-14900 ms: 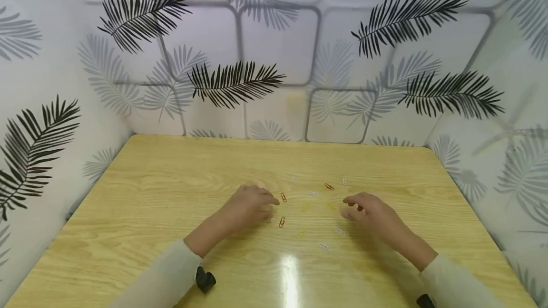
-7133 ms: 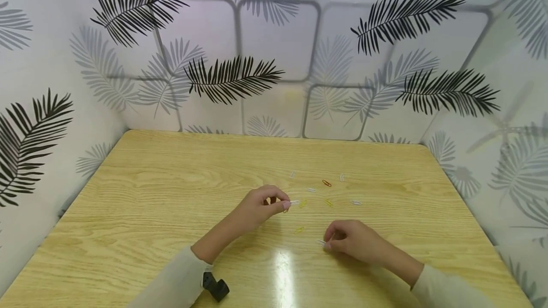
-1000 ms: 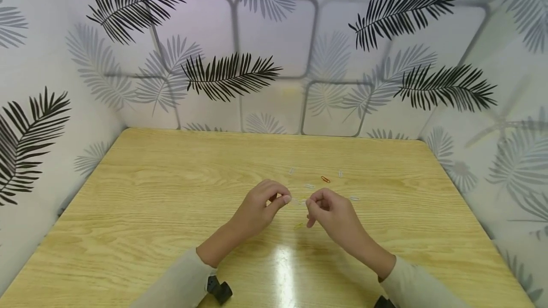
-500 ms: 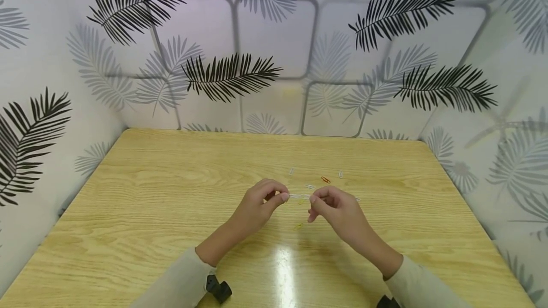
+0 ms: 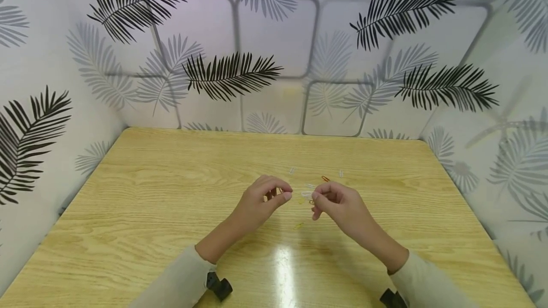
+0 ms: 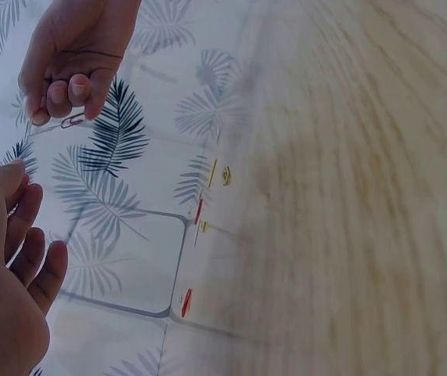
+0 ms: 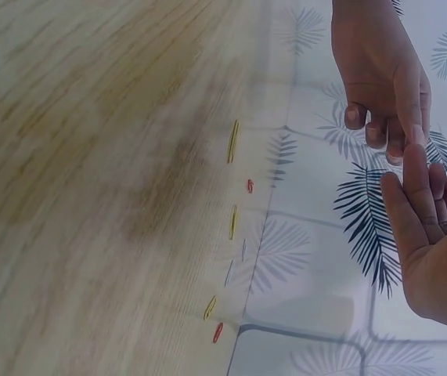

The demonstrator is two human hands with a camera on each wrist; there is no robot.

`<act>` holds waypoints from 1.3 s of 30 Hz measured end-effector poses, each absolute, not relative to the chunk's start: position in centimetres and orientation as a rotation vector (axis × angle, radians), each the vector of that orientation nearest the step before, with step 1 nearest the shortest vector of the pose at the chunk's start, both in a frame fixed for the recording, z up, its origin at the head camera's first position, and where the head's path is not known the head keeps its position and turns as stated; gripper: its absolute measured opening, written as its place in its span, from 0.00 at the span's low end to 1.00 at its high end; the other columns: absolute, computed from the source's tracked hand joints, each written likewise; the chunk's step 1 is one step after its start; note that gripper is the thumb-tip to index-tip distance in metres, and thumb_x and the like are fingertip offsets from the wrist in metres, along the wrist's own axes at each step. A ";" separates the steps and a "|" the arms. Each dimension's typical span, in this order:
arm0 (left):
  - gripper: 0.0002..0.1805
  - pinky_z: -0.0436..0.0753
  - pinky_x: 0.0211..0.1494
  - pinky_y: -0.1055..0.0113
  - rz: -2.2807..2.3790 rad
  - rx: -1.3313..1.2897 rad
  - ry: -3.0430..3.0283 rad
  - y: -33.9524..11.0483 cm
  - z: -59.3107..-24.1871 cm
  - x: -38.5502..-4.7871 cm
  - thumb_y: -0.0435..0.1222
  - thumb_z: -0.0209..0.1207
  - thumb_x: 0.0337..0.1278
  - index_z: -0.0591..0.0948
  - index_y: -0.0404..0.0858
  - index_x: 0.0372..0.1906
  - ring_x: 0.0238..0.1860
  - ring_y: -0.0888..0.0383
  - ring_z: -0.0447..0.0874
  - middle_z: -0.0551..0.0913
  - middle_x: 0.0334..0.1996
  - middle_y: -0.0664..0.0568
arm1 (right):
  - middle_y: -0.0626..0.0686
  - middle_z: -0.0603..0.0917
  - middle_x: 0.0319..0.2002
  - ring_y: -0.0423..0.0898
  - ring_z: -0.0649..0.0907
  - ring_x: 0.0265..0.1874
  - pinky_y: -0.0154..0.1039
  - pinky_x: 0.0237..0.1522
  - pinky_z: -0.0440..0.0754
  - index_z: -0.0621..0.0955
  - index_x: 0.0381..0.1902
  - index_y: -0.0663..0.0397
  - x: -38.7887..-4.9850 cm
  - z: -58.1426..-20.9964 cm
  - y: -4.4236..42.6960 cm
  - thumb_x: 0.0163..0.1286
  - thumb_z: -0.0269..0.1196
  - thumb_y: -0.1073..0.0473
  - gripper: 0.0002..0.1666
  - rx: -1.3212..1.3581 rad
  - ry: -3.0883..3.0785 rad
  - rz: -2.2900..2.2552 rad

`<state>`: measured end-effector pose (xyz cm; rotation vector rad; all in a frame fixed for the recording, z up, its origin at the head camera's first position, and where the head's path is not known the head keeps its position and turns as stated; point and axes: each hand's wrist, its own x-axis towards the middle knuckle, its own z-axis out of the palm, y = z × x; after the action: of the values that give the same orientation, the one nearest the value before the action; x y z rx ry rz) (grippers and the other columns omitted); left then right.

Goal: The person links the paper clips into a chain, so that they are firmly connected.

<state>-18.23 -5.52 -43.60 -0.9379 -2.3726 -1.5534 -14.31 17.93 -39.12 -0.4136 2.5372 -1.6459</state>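
Observation:
In the head view, my left hand (image 5: 259, 203) pinches with thumb and forefinger over the table; an orange-red bit of paper clip shows between its fingers. To its right, my right hand (image 5: 348, 206) pinches a white paper clip (image 5: 306, 194), with a small orange-red clip (image 5: 312, 202) at its fingertips. A gap parts the hands. The left wrist view shows the right hand (image 6: 82, 59) with a red clip (image 6: 72, 121) below its fingers, and the left hand (image 6: 8, 274) near it. In the right wrist view, fingertips of both hands overlap; the clips there are hidden.
On the wooden table (image 5: 171, 175) lie a red clip (image 5: 325, 178), white clips (image 5: 292, 170) farther back, another white clip (image 5: 341, 173) and yellow clips (image 5: 298, 226) nearer the front edge. A patterned wall covering (image 5: 274, 108) stands behind the table.
Compared with half a second ago, the white clips no longer stretch between my hands, and the fingertips are slightly farther apart. Earlier, both hands were lower or apart, and more clips lay on the table.

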 end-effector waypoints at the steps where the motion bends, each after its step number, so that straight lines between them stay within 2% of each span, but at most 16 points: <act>1: 0.05 0.77 0.40 0.69 -1.562 -0.953 -2.359 -5.4 -43.5 -18.2 0.39 0.62 0.68 0.85 0.47 0.45 0.38 0.62 0.72 0.83 0.41 0.61 | 0.54 0.85 0.29 0.49 0.87 0.30 0.38 0.42 0.82 0.82 0.43 0.56 -14.3 -39.1 17.9 0.77 0.60 0.51 0.13 -0.421 2.539 -1.633; 6: 0.08 0.77 0.42 0.68 -1.611 -1.031 -2.325 -4.8 -42.8 -17.9 0.39 0.62 0.69 0.86 0.42 0.48 0.41 0.60 0.72 0.84 0.45 0.59 | 0.53 0.85 0.28 0.49 0.87 0.30 0.39 0.39 0.80 0.82 0.43 0.53 -14.3 -38.9 17.9 0.76 0.60 0.50 0.12 -0.434 2.543 -1.581; 13: 0.06 0.76 0.42 0.68 -1.666 -0.978 -2.402 -4.6 -42.7 -17.6 0.40 0.62 0.69 0.87 0.46 0.44 0.38 0.60 0.71 0.79 0.37 0.58 | 0.52 0.85 0.26 0.49 0.86 0.30 0.41 0.36 0.79 0.82 0.43 0.52 -14.3 -38.8 17.6 0.77 0.60 0.50 0.12 -0.461 2.546 -1.544; 16: 0.07 0.76 0.43 0.67 -1.710 -0.964 -2.426 -4.7 -42.7 -17.6 0.41 0.62 0.69 0.87 0.45 0.44 0.39 0.59 0.72 0.78 0.37 0.56 | 0.52 0.85 0.26 0.50 0.86 0.30 0.40 0.35 0.79 0.82 0.44 0.51 -14.4 -38.8 17.8 0.77 0.59 0.50 0.12 -0.485 2.547 -1.535; 18: 0.07 0.77 0.44 0.66 -1.738 -0.948 -2.433 -4.8 -42.7 -17.7 0.41 0.62 0.69 0.87 0.44 0.44 0.40 0.58 0.72 0.78 0.38 0.55 | 0.52 0.85 0.27 0.49 0.86 0.30 0.40 0.37 0.80 0.82 0.46 0.51 -14.5 -38.8 18.1 0.77 0.59 0.49 0.12 -0.486 2.551 -1.532; 23: 0.07 0.79 0.46 0.66 -1.764 -0.873 -2.436 -5.3 -42.7 -17.9 0.41 0.63 0.68 0.87 0.44 0.44 0.40 0.58 0.74 0.79 0.39 0.55 | 0.56 0.85 0.34 0.48 0.86 0.32 0.47 0.43 0.85 0.81 0.50 0.52 -15.1 -38.9 19.7 0.76 0.60 0.49 0.15 -0.453 2.552 -1.562; 26: 0.06 0.79 0.47 0.66 -1.773 -0.846 -2.432 -5.5 -42.7 -17.9 0.40 0.63 0.68 0.87 0.44 0.44 0.40 0.58 0.74 0.80 0.38 0.55 | 0.56 0.84 0.37 0.51 0.86 0.32 0.48 0.40 0.86 0.80 0.52 0.55 -15.8 -39.3 21.1 0.76 0.60 0.50 0.15 -0.433 2.576 -1.559; 32: 0.05 0.79 0.46 0.65 -1.817 -0.851 -2.402 -5.8 -42.7 -18.0 0.38 0.63 0.68 0.86 0.44 0.44 0.39 0.56 0.74 0.79 0.38 0.54 | 0.59 0.83 0.40 0.58 0.84 0.32 0.43 0.31 0.84 0.79 0.53 0.55 -17.3 -40.5 23.8 0.77 0.60 0.50 0.17 -0.401 2.664 -1.453; 39: 0.05 0.78 0.47 0.65 -1.864 -0.843 -2.398 -5.9 -42.7 -17.8 0.38 0.63 0.68 0.86 0.44 0.44 0.39 0.55 0.73 0.79 0.37 0.54 | 0.62 0.83 0.40 0.56 0.83 0.30 0.42 0.24 0.78 0.80 0.55 0.61 -18.4 -42.1 25.4 0.76 0.61 0.49 0.21 -0.323 2.698 -1.290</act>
<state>-17.82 -5.86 -42.71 -0.8430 -2.3981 -1.8639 -18.44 25.36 -42.07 -0.3230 2.6983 -1.2902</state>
